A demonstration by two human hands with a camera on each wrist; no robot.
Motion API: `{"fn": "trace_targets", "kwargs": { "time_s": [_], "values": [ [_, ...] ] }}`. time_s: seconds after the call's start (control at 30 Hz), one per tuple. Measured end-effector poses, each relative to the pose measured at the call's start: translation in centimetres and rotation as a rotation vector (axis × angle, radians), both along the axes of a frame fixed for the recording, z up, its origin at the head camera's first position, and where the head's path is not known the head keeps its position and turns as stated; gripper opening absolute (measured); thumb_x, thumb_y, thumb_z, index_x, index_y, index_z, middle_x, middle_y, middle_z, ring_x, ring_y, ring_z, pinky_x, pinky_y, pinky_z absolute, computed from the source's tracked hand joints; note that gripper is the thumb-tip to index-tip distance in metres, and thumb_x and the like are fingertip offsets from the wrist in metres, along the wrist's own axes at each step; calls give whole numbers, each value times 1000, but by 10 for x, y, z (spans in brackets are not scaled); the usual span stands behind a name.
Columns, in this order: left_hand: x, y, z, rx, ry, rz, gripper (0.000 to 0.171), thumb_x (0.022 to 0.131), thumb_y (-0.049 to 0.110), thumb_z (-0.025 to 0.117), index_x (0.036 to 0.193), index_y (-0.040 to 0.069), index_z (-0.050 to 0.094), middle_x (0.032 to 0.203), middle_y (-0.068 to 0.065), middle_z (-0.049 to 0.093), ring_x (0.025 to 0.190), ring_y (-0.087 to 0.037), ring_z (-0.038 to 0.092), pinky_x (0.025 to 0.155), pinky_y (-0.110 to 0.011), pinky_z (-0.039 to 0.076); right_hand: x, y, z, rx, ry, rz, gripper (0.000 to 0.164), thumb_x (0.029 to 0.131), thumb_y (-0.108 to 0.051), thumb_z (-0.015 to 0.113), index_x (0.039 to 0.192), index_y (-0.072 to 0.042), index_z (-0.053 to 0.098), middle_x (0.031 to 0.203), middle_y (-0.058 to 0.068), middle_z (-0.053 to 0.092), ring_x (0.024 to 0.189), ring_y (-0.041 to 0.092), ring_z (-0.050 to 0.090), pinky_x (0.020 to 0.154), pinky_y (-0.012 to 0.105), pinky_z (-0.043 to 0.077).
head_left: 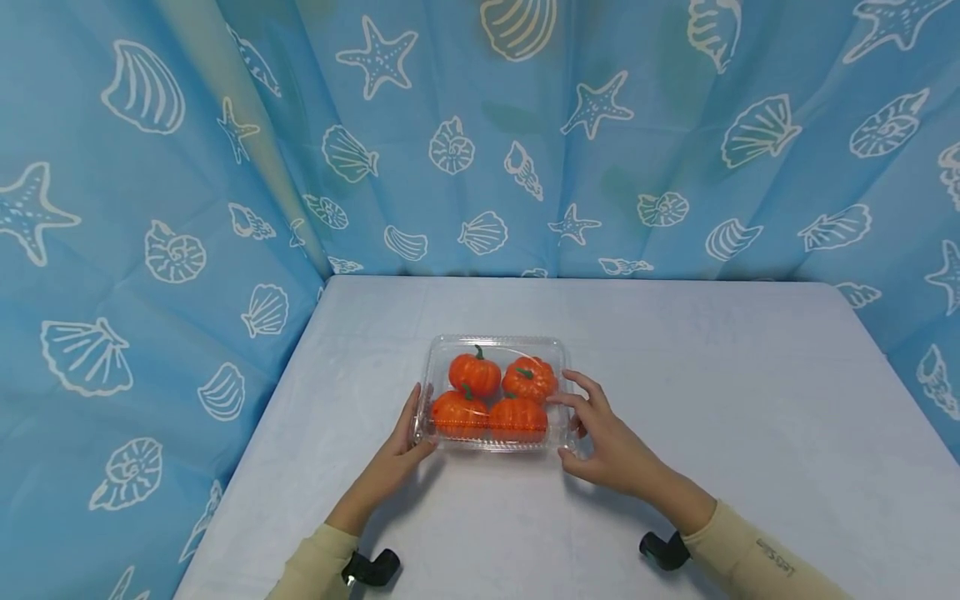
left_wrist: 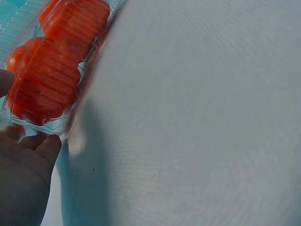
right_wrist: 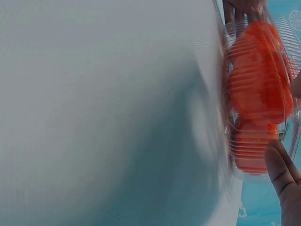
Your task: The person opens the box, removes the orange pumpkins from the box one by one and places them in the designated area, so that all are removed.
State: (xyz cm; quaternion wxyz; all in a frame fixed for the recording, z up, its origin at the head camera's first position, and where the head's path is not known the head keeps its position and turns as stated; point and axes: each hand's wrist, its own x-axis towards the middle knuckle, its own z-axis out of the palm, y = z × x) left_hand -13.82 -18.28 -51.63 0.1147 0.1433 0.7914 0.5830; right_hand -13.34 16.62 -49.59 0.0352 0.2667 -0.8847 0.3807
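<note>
A clear plastic clamshell box [head_left: 495, 341] stands on the white table with its lid down. Through the lid I see several small orange pumpkins [head_left: 475, 375] with green stems. My left hand [head_left: 392, 465] grips the box's left end, the thumb by the near left corner and the fingers along the side. On the opposite end, my right hand [head_left: 611, 446] holds the right edge, with fingertips by the lid and the thumb near the front corner. The left wrist view has the pumpkins [left_wrist: 47, 80] behind the ribbed plastic wall. Part of the left fingers is hidden behind the box.
A white cloth-covered table [head_left: 720, 375] spreads around the box. Blue curtains [head_left: 420, 192] printed with shells and starfish hang along the back and sides. Black wrist devices [head_left: 372, 568] sit below both hands.
</note>
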Motion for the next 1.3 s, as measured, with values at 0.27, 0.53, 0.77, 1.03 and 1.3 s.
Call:
{"fn": "trace_targets", "kwargs": {
  "time_s": [0.27, 0.53, 0.77, 1.03, 1.3],
  "values": [
    [0, 0, 2, -7, 2, -16, 85, 103, 9, 56, 164, 12, -4, 171, -11, 5, 156, -30, -2, 124, -56, 5, 3, -9, -7, -9, -2, -69, 69, 75, -14, 82, 136, -19, 49, 163, 6, 17, 86, 12, 52, 75, 26, 57],
    [-1, -1, 2, 0, 19, -41, 86, 103, 8, 56, 164, 13, -4, 171, -10, 8, 157, -28, 1, 124, -53, 7, 4, -14, -13, -33, 42, -78, 57, 80, -16, 77, 130, -20, 49, 164, 8, 15, 99, 16, 56, 86, 36, 58],
    [-2, -2, 0, -3, 27, -34, 86, 103, 6, 56, 164, 14, -3, 171, -10, 9, 157, -29, 2, 124, -55, 7, 4, -16, -13, -40, 22, -54, 52, 84, -12, 69, 130, -18, 46, 164, 9, 17, 127, 33, 52, 99, 51, 54],
    [-1, -1, 2, 14, 23, -34, 87, 102, 4, 56, 165, 15, -3, 171, -10, 8, 157, -28, 1, 124, -55, 6, 4, -16, -15, -52, 21, -18, 50, 87, -5, 59, 133, -15, 43, 164, 10, 15, 143, 41, 38, 106, 56, 46],
    [-1, 0, 3, 21, 18, -39, 87, 102, 3, 56, 164, 14, -4, 171, -10, 8, 157, -27, 0, 125, -51, 7, 4, -16, -15, -61, 10, -15, 43, 87, 0, 51, 128, -12, 45, 166, 9, 16, 148, 41, 30, 113, 59, 36]
  ]
}}
